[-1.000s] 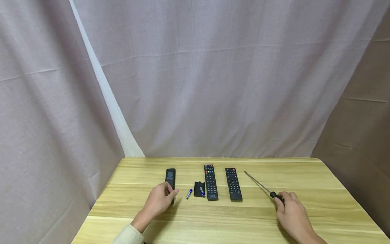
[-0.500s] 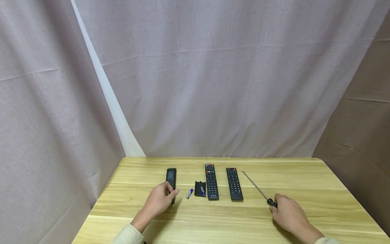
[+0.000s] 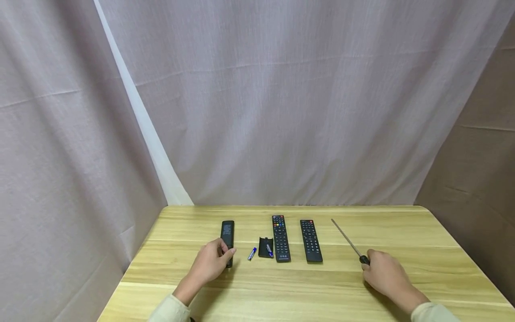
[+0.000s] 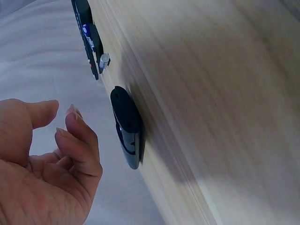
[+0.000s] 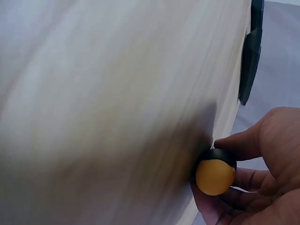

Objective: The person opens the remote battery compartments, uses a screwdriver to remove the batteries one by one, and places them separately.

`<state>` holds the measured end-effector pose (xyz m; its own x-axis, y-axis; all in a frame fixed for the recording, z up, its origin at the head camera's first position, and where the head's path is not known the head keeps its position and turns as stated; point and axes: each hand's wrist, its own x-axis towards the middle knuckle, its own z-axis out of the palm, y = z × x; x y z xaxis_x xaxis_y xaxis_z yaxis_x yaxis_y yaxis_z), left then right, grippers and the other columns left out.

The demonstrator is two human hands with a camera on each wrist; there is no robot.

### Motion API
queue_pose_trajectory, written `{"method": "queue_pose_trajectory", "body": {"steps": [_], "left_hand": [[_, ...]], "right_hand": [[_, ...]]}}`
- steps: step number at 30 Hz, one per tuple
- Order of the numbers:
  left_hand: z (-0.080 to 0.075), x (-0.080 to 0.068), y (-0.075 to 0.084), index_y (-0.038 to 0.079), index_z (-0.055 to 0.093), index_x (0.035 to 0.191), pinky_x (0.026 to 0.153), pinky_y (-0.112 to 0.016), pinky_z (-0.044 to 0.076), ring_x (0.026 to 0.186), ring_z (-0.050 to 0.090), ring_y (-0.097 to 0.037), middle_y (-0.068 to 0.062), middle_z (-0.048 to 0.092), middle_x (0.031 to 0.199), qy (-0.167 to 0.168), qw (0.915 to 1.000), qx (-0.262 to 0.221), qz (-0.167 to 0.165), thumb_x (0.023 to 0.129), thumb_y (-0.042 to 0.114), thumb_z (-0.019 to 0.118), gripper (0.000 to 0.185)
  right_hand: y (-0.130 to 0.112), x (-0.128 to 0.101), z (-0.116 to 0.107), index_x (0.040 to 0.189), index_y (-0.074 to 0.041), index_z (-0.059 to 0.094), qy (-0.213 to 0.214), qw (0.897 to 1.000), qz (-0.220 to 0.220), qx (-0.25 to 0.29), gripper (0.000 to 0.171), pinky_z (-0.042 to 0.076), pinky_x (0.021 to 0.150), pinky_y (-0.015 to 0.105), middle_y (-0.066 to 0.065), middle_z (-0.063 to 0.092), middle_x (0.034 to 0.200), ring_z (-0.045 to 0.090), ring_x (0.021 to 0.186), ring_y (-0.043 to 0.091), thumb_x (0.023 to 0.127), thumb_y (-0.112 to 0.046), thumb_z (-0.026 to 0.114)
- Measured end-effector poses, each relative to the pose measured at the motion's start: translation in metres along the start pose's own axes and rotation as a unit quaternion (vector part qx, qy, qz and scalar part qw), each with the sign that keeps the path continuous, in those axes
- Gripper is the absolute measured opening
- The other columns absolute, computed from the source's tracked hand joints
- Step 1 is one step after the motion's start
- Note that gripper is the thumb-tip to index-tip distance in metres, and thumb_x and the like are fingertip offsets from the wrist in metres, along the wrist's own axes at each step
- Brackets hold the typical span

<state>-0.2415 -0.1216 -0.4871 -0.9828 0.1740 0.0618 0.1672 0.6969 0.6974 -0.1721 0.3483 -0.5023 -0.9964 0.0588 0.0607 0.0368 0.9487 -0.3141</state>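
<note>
2 batteries [image 3: 251,254] and a cover [image 3: 264,247] already lie out beside 3 remotes on the table [image 3: 422,241], while my left hand [image 3: 210,264] hovers with loose fingers by the face-down remote [image 3: 227,235], my right hand [image 3: 383,273] grips the screwdriver [image 3: 349,242], and no writing is legible.

Head view: high, facing forward and down over the counter [image 3: 281,286]. Wrist views: close, skimming the counter; left shares the face-down remote [image 4: 126,126] [image 3: 227,235], right shares the screwdriver [image 5: 215,172] [image 3: 349,242].
</note>
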Motion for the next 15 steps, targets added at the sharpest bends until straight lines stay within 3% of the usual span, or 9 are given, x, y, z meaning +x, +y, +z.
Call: {"method": "queue_pose_trajectory", "body": {"steps": [8,15], "left_hand": [[-0.003,-0.002,-0.003,0.013,0.063,0.089,0.046,-0.023,0.040,0.054,0.049,-0.011,0.003,0.057,0.065,0.006,0.9998,0.012,-0.013,0.103,0.034,0.072,0.027],[-0.008,-0.001,-0.004,0.014,0.063,0.090,0.045,-0.024,0.039,0.053,0.047,-0.010,0.003,0.055,0.064,0.013,0.9997,0.019,-0.007,0.103,0.035,0.072,0.026]], "right_hand": [[0.032,0.013,-0.006,0.086,-0.001,0.060,0.010,1.000,0.008,-0.014,0.015,0.053,0.056,0.051,0.009,0.062,0.074,0.057,0.068,0.027,0.091,-0.014,0.065],[0.051,0.014,-0.012,0.090,0.002,0.061,-0.004,0.999,0.032,-0.009,0.020,0.050,0.054,0.045,0.011,0.064,0.076,0.056,0.068,0.027,0.091,-0.019,0.064]]}}
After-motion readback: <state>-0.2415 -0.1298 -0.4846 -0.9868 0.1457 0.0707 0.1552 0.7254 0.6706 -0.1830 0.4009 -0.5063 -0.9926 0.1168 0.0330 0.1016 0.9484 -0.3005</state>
